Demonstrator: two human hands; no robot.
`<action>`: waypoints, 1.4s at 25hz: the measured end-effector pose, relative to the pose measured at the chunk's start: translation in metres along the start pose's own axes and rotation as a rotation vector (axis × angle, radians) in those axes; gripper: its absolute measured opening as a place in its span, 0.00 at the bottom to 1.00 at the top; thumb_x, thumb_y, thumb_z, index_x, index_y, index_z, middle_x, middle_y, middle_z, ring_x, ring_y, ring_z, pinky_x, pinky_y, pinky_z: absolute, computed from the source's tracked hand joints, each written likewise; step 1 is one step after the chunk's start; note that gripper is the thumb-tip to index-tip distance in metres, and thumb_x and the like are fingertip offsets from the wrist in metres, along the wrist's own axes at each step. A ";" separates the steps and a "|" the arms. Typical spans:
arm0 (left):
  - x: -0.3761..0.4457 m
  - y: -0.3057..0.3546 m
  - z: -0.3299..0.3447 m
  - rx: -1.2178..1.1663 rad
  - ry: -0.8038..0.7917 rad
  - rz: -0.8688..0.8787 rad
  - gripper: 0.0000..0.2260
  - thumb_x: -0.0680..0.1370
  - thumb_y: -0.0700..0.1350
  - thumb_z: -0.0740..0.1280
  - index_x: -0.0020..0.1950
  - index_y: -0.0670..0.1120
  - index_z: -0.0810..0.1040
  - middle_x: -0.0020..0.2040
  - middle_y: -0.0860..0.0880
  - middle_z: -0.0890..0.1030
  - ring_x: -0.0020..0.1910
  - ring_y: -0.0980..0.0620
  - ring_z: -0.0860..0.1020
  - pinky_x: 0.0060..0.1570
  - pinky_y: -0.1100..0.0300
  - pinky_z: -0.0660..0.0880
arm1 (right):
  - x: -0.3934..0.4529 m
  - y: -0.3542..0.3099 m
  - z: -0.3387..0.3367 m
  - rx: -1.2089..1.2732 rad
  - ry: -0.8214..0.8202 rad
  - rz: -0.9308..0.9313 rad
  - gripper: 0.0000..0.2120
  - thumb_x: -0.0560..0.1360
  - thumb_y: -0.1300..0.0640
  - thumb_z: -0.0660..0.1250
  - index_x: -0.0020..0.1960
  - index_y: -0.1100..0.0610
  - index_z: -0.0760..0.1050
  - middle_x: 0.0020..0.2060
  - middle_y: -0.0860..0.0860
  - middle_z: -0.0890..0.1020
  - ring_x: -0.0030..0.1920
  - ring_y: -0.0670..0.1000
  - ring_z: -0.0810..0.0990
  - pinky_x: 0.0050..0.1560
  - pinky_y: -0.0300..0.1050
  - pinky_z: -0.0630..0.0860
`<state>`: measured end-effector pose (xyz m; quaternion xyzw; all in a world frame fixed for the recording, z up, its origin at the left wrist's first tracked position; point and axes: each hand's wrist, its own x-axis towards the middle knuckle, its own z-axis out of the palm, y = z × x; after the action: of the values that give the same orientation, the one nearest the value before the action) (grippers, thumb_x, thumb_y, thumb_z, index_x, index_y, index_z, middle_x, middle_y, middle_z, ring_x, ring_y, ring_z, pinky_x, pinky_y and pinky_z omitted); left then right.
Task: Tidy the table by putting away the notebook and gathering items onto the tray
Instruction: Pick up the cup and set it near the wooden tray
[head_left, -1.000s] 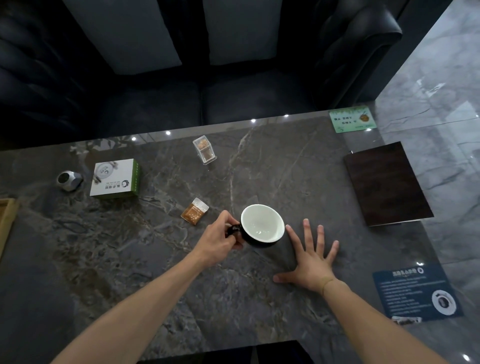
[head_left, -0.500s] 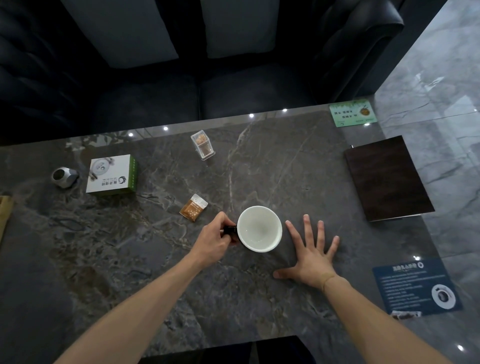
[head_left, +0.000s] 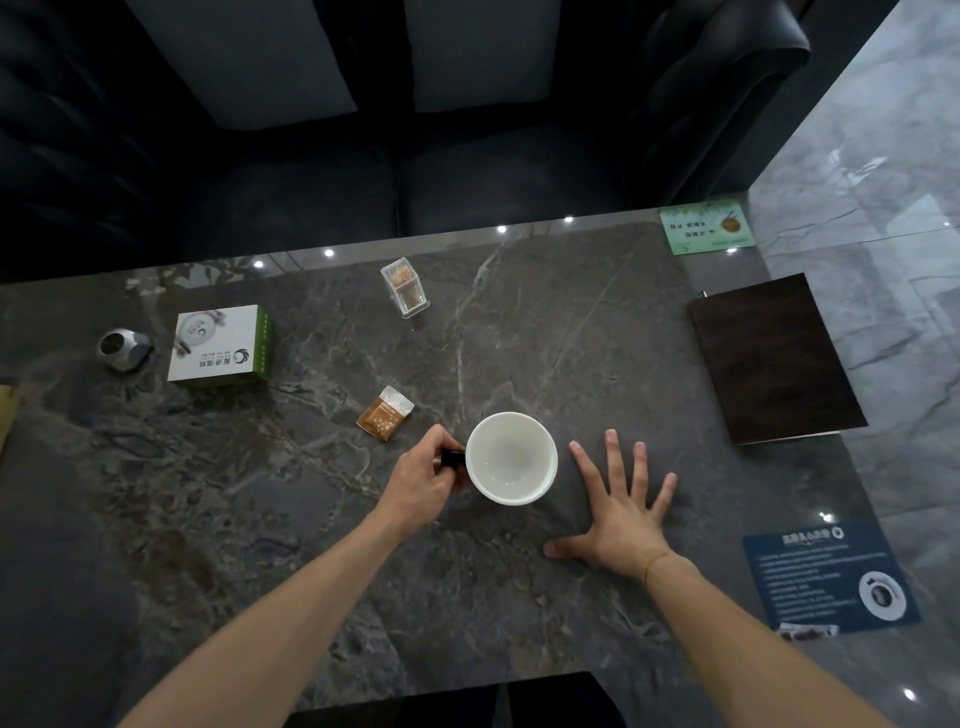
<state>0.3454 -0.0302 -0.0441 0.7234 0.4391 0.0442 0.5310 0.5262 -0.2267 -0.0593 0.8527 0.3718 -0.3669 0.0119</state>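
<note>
The big dark stone table (head_left: 519, 597) is seen under everything, and the grip on the cup is near its middle. Far off to the right of the grip, a dark brown notebook (head_left: 774, 358) is laid flat by the table's edge, not yet put away. Well off to the left and further away, a white and green box (head_left: 218, 345) is set, with a small grey round thing (head_left: 122, 349) just past it. At the far left edge a bit of tan wood (head_left: 8, 415) is seen, which may be the tray, so the cup is likely to be carried that way. The cup (head_left: 511, 458) is held by its dark handle, which is pinched in the curled fingers of the left hand (head_left: 418, 480); a handle is likely gripped so the cup stays level. The cup is round, white inside and looks empty. Just to the right of the cup, the right hand (head_left: 621, 506) is spread flat on the table, fingers wide, holding nothing, maybe for balance. Just beyond the grip, a small orange packet (head_left: 385, 413) is lying flat. Further off, a little clear holder (head_left: 405, 287) is stood upright.
</note>
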 end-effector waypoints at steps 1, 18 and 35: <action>0.000 0.000 0.000 0.009 0.004 0.001 0.18 0.68 0.28 0.60 0.42 0.52 0.73 0.41 0.47 0.84 0.40 0.46 0.83 0.46 0.44 0.80 | 0.000 0.000 0.001 0.001 0.006 0.000 0.65 0.45 0.18 0.63 0.70 0.29 0.26 0.70 0.42 0.19 0.67 0.54 0.15 0.63 0.71 0.22; -0.004 -0.005 -0.005 0.039 -0.004 0.016 0.13 0.72 0.33 0.66 0.48 0.51 0.78 0.49 0.50 0.81 0.46 0.51 0.80 0.46 0.66 0.73 | -0.003 -0.005 -0.002 0.004 0.150 -0.004 0.59 0.55 0.25 0.69 0.74 0.31 0.35 0.77 0.45 0.34 0.77 0.58 0.33 0.71 0.72 0.38; -0.011 -0.009 -0.018 -0.100 0.006 -0.135 0.05 0.72 0.52 0.72 0.46 0.61 0.79 0.43 0.53 0.86 0.38 0.57 0.81 0.36 0.55 0.80 | 0.008 -0.038 -0.025 0.664 0.090 -0.269 0.45 0.53 0.53 0.83 0.63 0.33 0.64 0.55 0.38 0.79 0.53 0.34 0.79 0.55 0.36 0.76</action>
<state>0.3242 -0.0235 -0.0388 0.6645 0.4857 0.0323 0.5671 0.5208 -0.1875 -0.0363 0.7688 0.3412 -0.4282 -0.3304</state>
